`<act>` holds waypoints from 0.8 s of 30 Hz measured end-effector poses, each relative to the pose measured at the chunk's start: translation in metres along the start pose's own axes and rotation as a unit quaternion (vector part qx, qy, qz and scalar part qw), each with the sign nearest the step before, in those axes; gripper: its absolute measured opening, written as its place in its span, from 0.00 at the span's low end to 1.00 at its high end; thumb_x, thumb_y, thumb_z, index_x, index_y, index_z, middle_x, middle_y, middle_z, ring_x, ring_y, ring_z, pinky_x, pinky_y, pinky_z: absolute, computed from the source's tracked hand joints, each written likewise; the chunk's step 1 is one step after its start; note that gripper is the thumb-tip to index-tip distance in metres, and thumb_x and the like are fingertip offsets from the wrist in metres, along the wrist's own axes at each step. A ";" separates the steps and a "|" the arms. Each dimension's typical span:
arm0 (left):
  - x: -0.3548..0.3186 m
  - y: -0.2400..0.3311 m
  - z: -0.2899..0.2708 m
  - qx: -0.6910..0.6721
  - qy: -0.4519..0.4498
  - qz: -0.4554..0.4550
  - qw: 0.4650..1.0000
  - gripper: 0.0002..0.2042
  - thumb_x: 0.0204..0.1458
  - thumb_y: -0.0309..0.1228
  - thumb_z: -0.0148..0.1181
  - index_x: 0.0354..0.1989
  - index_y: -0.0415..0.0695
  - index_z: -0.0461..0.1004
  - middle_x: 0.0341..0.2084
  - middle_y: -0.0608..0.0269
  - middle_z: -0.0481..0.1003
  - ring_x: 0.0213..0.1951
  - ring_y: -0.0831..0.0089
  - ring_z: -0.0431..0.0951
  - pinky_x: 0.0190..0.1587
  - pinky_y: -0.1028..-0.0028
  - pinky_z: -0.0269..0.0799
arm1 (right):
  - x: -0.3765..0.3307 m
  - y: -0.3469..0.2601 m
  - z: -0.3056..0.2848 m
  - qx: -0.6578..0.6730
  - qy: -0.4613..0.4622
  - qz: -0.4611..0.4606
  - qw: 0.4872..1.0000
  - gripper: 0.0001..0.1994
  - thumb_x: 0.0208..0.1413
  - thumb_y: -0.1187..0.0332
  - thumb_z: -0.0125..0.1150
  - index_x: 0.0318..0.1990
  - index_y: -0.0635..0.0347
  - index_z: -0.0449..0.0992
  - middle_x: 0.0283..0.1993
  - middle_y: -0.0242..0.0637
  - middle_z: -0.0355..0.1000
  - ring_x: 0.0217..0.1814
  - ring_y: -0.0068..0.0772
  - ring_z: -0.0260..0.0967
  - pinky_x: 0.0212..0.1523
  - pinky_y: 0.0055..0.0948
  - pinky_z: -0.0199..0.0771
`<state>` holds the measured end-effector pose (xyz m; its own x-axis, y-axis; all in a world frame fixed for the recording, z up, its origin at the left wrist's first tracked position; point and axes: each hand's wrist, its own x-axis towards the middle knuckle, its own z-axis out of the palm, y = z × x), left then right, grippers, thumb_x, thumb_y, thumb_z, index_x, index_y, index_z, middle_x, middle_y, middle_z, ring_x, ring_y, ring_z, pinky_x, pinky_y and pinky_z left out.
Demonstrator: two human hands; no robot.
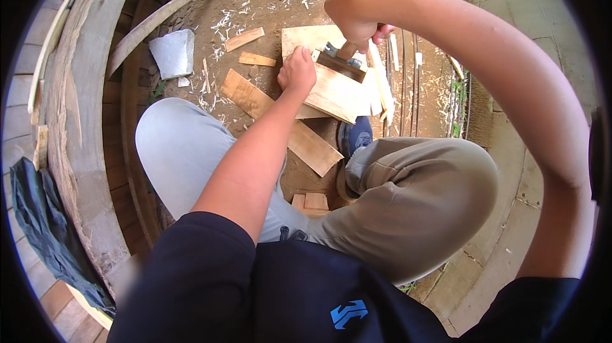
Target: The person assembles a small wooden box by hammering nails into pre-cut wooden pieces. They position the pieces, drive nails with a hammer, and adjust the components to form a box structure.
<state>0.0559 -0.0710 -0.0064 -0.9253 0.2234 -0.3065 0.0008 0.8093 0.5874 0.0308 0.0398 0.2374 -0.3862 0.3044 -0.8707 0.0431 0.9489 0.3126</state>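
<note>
My left hand (pixel 298 71) is closed around the upper left end of a pale wooden board (pixel 331 95), which lies tilted over another flat board (pixel 301 37). My right hand (pixel 362 29) reaches in from the far right, wrist bent, its fingers wrapped round the wooden handle of a tool (pixel 347 50). This tool has a dark metal head resting at the far edge of the held board; its exact kind is unclear. A brown plank (pixel 312 145) lies on the ground below the boards, close to my dark shoe (pixel 358 134).
Wood shavings and offcuts (pixel 244 39) litter the dirt floor. A grey stone block (pixel 173 54) lies to the left, near a curved timber (pixel 159 21) and a thick beam (pixel 83 88). Small wood blocks (pixel 315 201) sit between my legs. Paving (pixel 510 215) runs along the right.
</note>
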 end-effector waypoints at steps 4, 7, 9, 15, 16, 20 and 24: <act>-0.002 -0.005 -0.001 0.006 -0.022 0.013 1.000 0.24 0.69 0.54 0.35 0.59 0.58 0.75 0.54 0.51 0.78 0.57 0.47 0.76 0.58 0.51 0.71 | -0.005 0.000 0.001 0.023 0.009 -0.012 1.000 0.10 0.56 0.76 0.69 0.39 0.76 0.77 0.25 0.46 0.75 0.18 0.32 0.67 0.15 0.33 0.64; -0.009 -0.010 -0.001 0.000 -0.030 0.032 0.999 0.25 0.70 0.57 0.34 0.64 0.63 0.72 0.55 0.53 0.77 0.57 0.49 0.76 0.59 0.52 0.71 | -0.016 -0.013 0.001 0.005 0.044 -0.030 0.999 0.11 0.56 0.76 0.71 0.41 0.76 0.78 0.26 0.45 0.76 0.21 0.34 0.69 0.19 0.34 0.68; -0.013 -0.012 -0.002 0.012 -0.044 0.036 0.998 0.26 0.69 0.58 0.34 0.66 0.65 0.70 0.56 0.53 0.76 0.58 0.49 0.76 0.60 0.52 0.71 | -0.021 -0.018 0.001 -0.038 0.050 -0.046 0.997 0.11 0.55 0.75 0.72 0.41 0.75 0.79 0.27 0.44 0.77 0.23 0.34 0.70 0.23 0.35 0.71; -0.011 -0.018 -0.003 -0.039 -0.070 0.066 0.995 0.26 0.70 0.58 0.34 0.68 0.66 0.69 0.60 0.53 0.72 0.61 0.50 0.73 0.62 0.54 0.68 | -0.019 -0.014 -0.005 -0.097 0.025 -0.063 0.993 0.14 0.57 0.64 0.72 0.44 0.65 0.82 0.34 0.40 0.80 0.29 0.33 0.73 0.33 0.38 0.77; -0.010 -0.019 -0.005 -0.049 -0.076 0.071 0.993 0.26 0.70 0.58 0.34 0.68 0.66 0.70 0.61 0.53 0.71 0.62 0.50 0.72 0.63 0.55 0.68 | -0.020 -0.015 -0.003 -0.121 0.027 -0.081 0.989 0.15 0.58 0.61 0.70 0.44 0.64 0.82 0.35 0.39 0.80 0.30 0.32 0.73 0.34 0.38 0.77; -0.003 -0.025 0.009 -0.112 -0.027 0.080 0.990 0.27 0.71 0.54 0.34 0.65 0.57 0.73 0.64 0.53 0.69 0.62 0.51 0.71 0.66 0.57 0.64 | -0.020 -0.021 -0.008 -0.143 -0.016 -0.071 0.987 0.18 0.63 0.54 0.59 0.46 0.62 0.80 0.35 0.36 0.79 0.29 0.32 0.71 0.33 0.37 0.74; 0.001 -0.026 0.013 -0.177 -0.022 0.090 0.980 0.29 0.72 0.51 0.33 0.62 0.43 0.75 0.63 0.50 0.72 0.62 0.48 0.70 0.68 0.58 0.61 | -0.024 -0.016 -0.018 -0.004 -0.045 -0.069 0.997 0.17 0.65 0.62 0.51 0.47 0.68 0.78 0.39 0.43 0.78 0.27 0.37 0.74 0.27 0.37 0.75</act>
<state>0.0602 -0.0844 -0.0315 -0.9051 0.3751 -0.2005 0.0245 0.5167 0.8558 0.0230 0.0158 0.2597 -0.3031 0.1769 -0.9364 -0.0116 0.9819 0.1893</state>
